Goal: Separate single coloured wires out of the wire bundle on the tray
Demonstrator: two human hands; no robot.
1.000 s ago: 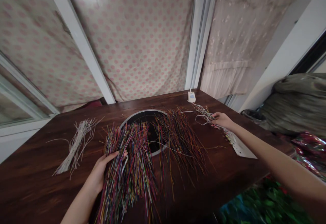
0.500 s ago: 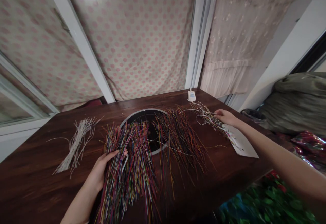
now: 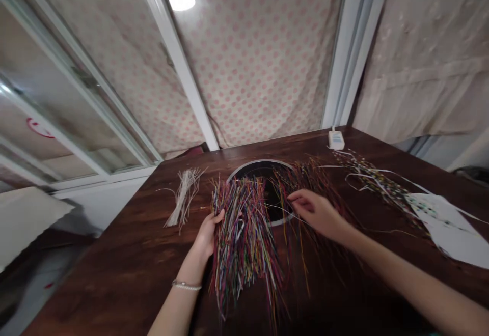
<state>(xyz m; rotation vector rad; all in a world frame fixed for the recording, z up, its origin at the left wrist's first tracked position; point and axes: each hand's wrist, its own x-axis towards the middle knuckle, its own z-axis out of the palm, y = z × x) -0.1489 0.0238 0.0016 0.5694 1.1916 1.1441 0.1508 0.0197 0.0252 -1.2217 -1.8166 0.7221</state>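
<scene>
A thick bundle of multicoloured thin strands lies at the middle of the table. My left hand grips its left edge, thumb on top and the other fingers hidden beneath. My right hand is over a looser heap of dark red and brown strands, its fingertips bent close together. Whatever may be between those fingertips is too small to make out. Part of a round black plate with a pale rim shows under both heaps.
White strands lie at the left of the dark wooden table. To the right are beaded stems, a white ribbon and a white sheet. A small white box stands at the back edge.
My right hand has left the beaded stems on the right and come to the dark strands in the middle. My left hand stays at the multicoloured bundle. The view has turned left.
</scene>
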